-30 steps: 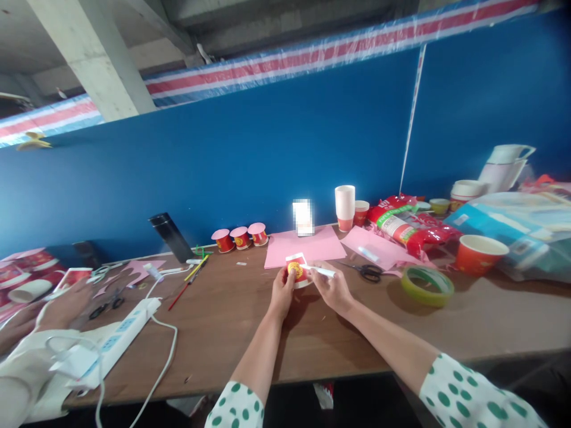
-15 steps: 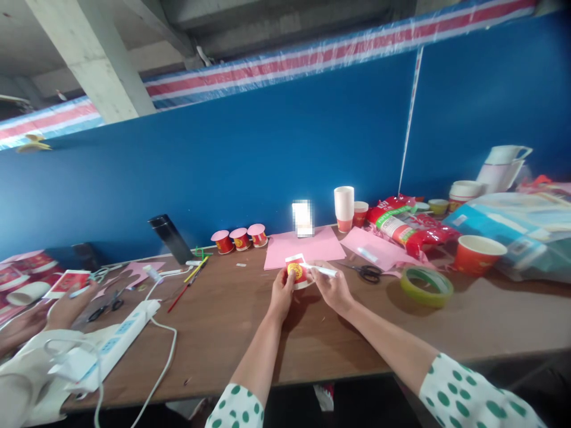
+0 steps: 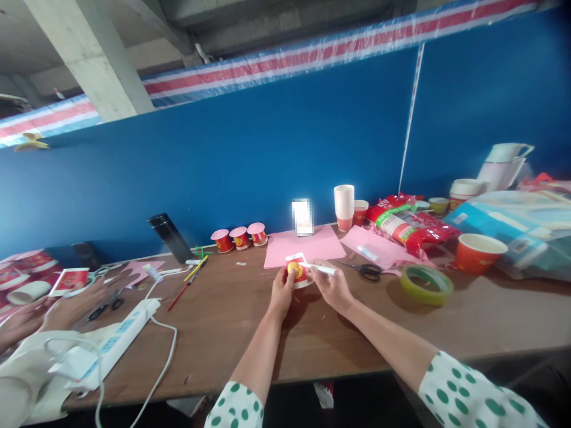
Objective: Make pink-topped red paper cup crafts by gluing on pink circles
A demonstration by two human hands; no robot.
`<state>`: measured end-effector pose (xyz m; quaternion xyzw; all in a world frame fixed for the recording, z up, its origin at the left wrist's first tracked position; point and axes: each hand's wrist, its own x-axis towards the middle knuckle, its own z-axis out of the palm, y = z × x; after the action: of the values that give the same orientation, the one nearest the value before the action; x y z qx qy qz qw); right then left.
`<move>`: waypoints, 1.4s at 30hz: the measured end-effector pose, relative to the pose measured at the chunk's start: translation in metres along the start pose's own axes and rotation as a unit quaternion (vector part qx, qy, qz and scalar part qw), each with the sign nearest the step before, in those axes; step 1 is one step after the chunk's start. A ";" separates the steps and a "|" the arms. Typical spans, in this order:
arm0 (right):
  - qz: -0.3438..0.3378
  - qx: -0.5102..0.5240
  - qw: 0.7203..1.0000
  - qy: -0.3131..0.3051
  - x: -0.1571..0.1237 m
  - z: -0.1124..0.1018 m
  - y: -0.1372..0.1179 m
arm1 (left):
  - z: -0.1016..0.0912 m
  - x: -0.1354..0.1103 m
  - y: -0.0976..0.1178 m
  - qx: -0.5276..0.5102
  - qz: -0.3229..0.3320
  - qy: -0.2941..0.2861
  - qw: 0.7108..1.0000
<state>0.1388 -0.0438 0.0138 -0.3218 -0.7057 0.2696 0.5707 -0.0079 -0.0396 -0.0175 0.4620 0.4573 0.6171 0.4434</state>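
Low over the brown table, my left hand [image 3: 282,292] is closed on a small red paper cup [image 3: 301,273] with a yellow emblem and a white edge. Its thumb presses on the cup's front. A slim white pen [image 3: 326,270] is pinched in my right hand [image 3: 333,289], its tip close to the cup's right side; whether it touches I cannot tell. Behind both hands lies a sheet of pink paper [image 3: 276,249]. Black-handled scissors [image 3: 369,271] rest just right of my right hand.
Three red cup pieces with pink tops [image 3: 239,238] line the blue partition. Yellow tape [image 3: 426,285], a red cup [image 3: 477,254] and a red packet [image 3: 401,223] sit to the right. On the left are a power strip [image 3: 120,339], a black bottle [image 3: 170,238] and another person's hands [image 3: 74,303].
My hands hold the cup and pen in nearly the same place. At the left, the other person's hand has shifted slightly to the right.
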 end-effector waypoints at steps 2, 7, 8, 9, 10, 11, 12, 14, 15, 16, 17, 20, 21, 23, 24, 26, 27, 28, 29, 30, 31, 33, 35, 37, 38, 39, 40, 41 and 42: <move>-0.004 -0.016 1.000 0.009 0.000 -0.001 0.001 | 0.000 0.000 0.000 0.001 0.005 -0.004 1.000; -0.009 -0.046 0.998 0.029 0.000 -0.002 0.005 | 0.001 0.000 0.000 -0.008 0.007 0.002 1.000; -0.010 -0.050 0.998 0.030 0.000 -0.002 0.005 | 0.001 0.000 0.000 -0.009 0.005 0.003 1.000; -0.011 -0.053 0.998 0.032 0.000 -0.002 0.006 | 0.001 0.000 0.000 -0.009 0.004 0.004 1.000; -0.010 -0.056 0.998 0.032 0.000 -0.002 0.007 | 0.001 0.000 0.001 -0.009 0.004 0.004 1.000; -0.010 -0.058 0.998 0.031 0.001 -0.003 0.007 | 0.001 0.000 0.001 -0.009 0.005 0.002 1.000; -0.009 -0.060 0.998 0.030 0.001 -0.003 0.008 | 0.001 0.000 0.001 -0.009 0.005 0.000 1.000; -0.011 -0.061 0.998 0.030 0.001 -0.003 0.010 | 0.000 -0.001 0.002 -0.010 0.004 -0.003 1.000; -0.011 -0.061 0.998 0.031 0.001 -0.003 0.010 | 0.000 0.000 0.001 -0.010 0.003 -0.002 1.000; -0.012 -0.061 0.997 0.033 0.002 -0.002 0.010 | 0.000 0.000 0.001 -0.010 0.003 -0.001 1.000; -0.011 -0.061 0.997 0.035 0.002 -0.002 0.011 | 0.000 0.000 0.001 -0.010 0.003 -0.001 1.000; -0.006 -0.059 0.998 0.035 0.001 -0.002 0.012 | -0.001 0.000 0.000 -0.009 0.003 -0.002 1.000; -0.004 -0.059 0.998 0.034 0.001 -0.002 0.012 | -0.001 0.000 -0.001 -0.009 0.003 -0.003 1.000; 0.001 -0.057 0.998 0.032 0.001 -0.002 0.013 | -0.001 0.000 -0.001 -0.009 0.004 -0.005 1.000; 0.003 -0.054 0.998 0.032 0.001 -0.002 0.013 | -0.001 0.000 -0.001 -0.009 0.004 -0.006 1.000; 0.004 -0.043 0.999 0.030 0.001 -0.002 0.013 | -0.001 0.000 -0.001 -0.012 0.004 -0.007 1.000; 0.003 -0.039 0.999 0.031 0.002 -0.002 0.012 | -0.001 0.000 -0.002 -0.013 0.004 -0.007 1.000; 0.003 -0.036 0.999 0.031 0.002 -0.002 0.012 | -0.001 0.000 -0.002 -0.013 0.004 -0.006 1.000; 0.002 -0.036 0.999 0.031 0.002 -0.002 0.011 | -0.001 0.000 -0.002 -0.013 0.004 -0.005 1.000; 0.001 -0.037 0.999 0.029 0.002 -0.002 0.010 | -0.001 0.001 -0.003 -0.013 0.004 -0.004 1.000; 0.001 -0.036 0.999 0.027 0.002 -0.003 0.009 | -0.001 0.001 -0.003 -0.013 0.004 -0.004 1.000; 0.001 -0.033 0.999 0.019 0.002 -0.003 0.007 | -0.002 0.001 -0.003 -0.015 0.004 -0.003 1.000; 0.002 -0.026 1.000 0.015 0.002 -0.003 0.006 | -0.002 0.002 -0.004 -0.020 0.004 -0.004 1.000; 0.004 -0.020 1.000 0.013 0.002 -0.003 0.005 | -0.001 0.002 -0.004 -0.028 0.001 -0.001 1.000; 0.004 -0.017 1.000 0.011 0.002 -0.003 0.006 | -0.001 0.002 -0.004 -0.033 0.000 0.000 0.999; 0.005 -0.015 1.000 0.010 0.002 -0.003 0.006 | 0.000 0.001 -0.003 -0.039 -0.002 0.001 0.999; 0.006 -0.014 1.000 0.009 0.001 -0.003 0.006 | 0.000 0.001 -0.003 -0.044 -0.003 0.002 0.999; 0.006 -0.015 1.000 0.007 0.001 -0.003 0.007 | 0.001 0.001 -0.003 -0.048 -0.005 0.001 0.999; 0.007 -0.016 1.000 0.007 0.001 -0.003 0.007 | 0.001 0.001 -0.003 -0.051 -0.006 0.001 0.999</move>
<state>0.1426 -0.0379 0.0097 -0.3376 -0.7037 0.2596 0.5687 -0.0069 -0.0378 -0.0201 0.4355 0.4281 0.6375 0.4698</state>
